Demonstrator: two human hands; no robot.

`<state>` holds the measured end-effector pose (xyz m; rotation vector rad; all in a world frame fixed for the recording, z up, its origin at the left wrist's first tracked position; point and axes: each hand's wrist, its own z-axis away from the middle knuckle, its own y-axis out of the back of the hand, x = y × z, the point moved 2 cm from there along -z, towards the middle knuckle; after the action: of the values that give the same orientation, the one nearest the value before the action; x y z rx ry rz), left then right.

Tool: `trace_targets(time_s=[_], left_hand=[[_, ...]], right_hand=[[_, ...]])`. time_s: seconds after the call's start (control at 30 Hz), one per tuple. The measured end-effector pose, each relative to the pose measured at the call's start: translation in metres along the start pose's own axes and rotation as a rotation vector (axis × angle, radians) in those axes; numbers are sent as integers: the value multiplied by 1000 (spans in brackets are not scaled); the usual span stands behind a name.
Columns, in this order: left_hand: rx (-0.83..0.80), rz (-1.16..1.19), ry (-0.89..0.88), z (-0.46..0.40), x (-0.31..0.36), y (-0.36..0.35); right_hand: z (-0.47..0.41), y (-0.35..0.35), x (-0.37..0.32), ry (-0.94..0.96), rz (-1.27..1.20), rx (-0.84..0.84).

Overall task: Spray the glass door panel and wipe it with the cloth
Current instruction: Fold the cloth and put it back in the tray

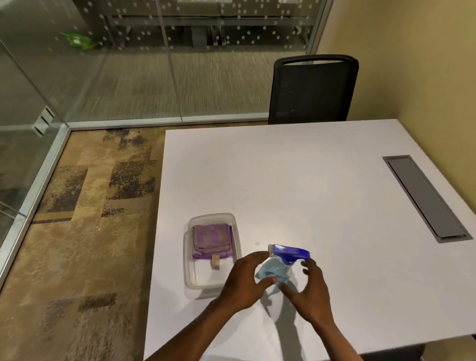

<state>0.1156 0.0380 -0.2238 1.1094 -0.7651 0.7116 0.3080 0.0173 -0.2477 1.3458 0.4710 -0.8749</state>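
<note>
A spray bottle with pale blue liquid and a dark blue trigger head stands on the white table near its front edge. My left hand curls round the bottle's left side, thumb against its lower body. My right hand hovers at the bottle's right with fingers spread, thumb close to the base. A folded purple cloth lies in a clear plastic container just left of the bottle. The glass door panel with metal hinges stands at the far left.
A glass wall with a dotted pattern runs along the back. A black mesh chair sits at the table's far side. A grey cable hatch is set into the table at right. Patterned carpet lies between table and glass.
</note>
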Motion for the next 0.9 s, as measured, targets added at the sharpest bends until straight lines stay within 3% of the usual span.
trace_targets(time_s=[0.1,0.27,0.63,0.73,0.9], left_hand=[[1,24,46,-2,15,-9],[126,103,158,2,24,-10],[426,460,60,28,50,58],[490,544,46,38,50,80],[555,486,74,51,14,100]], right_hand=[[-9,-5,-9,166,6,-65],[-13,-10,-17,197,27,-9],[-9,19,-108,612,-30,38],[-12,3,-130,647,-95,-9],[-13,-44,-136,654,-154,-162]])
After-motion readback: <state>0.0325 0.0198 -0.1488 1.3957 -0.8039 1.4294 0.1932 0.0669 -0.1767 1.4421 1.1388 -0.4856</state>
